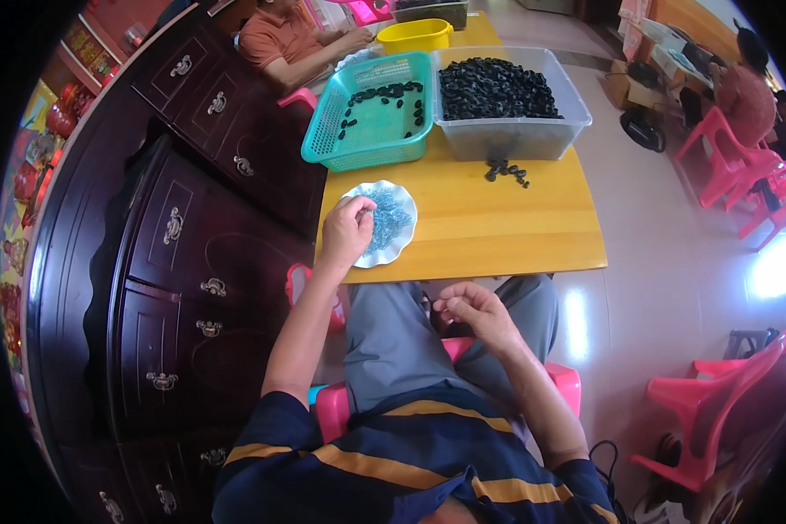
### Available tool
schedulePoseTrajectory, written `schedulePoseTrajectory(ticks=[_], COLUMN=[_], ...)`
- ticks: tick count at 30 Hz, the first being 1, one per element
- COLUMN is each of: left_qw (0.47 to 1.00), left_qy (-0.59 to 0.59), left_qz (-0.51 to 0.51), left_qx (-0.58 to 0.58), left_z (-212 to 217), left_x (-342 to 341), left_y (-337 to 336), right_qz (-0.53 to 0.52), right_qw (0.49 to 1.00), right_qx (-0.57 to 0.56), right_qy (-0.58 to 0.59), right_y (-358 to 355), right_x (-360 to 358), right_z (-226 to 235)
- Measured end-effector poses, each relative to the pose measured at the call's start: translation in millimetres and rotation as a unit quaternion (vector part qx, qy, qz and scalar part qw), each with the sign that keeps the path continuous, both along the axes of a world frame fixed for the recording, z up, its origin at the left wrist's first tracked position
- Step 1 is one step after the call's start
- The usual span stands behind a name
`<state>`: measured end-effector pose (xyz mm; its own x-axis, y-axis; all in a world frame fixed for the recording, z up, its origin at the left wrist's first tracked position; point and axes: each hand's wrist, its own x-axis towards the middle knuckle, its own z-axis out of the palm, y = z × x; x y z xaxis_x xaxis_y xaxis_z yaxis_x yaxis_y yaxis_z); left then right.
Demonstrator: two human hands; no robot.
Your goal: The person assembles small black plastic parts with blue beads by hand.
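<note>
Over a scalloped plate (409, 218), left hand (348, 230) bunched, bluish bits (389, 215) part-hidden, above lap (402, 345), right hand (479, 314) curled, any pinch unclear

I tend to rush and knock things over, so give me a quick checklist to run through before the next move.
1. White scalloped plate fully on the yellow table: ok, though close to the near edge.
2. Left hand at the plate's small bluish pieces: ok; whether it pinches one, cannot tell.
3. Right hand over the table: not ok; it is above the lap.
4. Right hand's grip on a piece: cannot tell.
5. Green basket upright: ok, with a few dark pieces inside.
6. All black pieces contained: not ok; a loose cluster lies in front of the clear bin.
</note>
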<state>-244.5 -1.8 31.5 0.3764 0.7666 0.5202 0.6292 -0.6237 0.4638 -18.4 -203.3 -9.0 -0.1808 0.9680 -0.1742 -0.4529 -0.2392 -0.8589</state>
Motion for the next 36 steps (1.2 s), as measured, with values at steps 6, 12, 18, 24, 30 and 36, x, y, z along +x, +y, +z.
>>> schedulePoseTrajectory(ticks=[6, 12, 18, 24, 30, 36], left_qw=[1.000, 0.996, 0.898, 0.861, 0.899, 0.914], left_qy=[0.002, -0.072, -0.258, -0.254, -0.143, -0.096], left_qz=[-0.005, 0.002, -0.180, -0.270, -0.296, -0.298], left_qx=[-0.018, -0.057, -0.308, -0.348, -0.290, -0.259], left_z=[8, 12, 39, 20, 12, 22], left_x=[8, 6, 38, 73, 92, 97], left_y=[-1, -5, -49, -93, -102, -105], right_qz=[-0.005, -0.007, -0.052, -0.117, -0.176, -0.201], right_qw=[1.000, 1.000, 0.998, 0.988, 0.980, 0.977], right_qx=[-0.001, 0.005, 0.006, 0.001, 0.027, 0.032], right_qy=[0.013, 0.018, 0.044, 0.103, 0.090, 0.067], right_y=[-1, 0, -2, 3, 4, 6], right_x=[1, -1, 4, 3, 7, 6], right_z=[-1, -2, -3, 7, -5, -4])
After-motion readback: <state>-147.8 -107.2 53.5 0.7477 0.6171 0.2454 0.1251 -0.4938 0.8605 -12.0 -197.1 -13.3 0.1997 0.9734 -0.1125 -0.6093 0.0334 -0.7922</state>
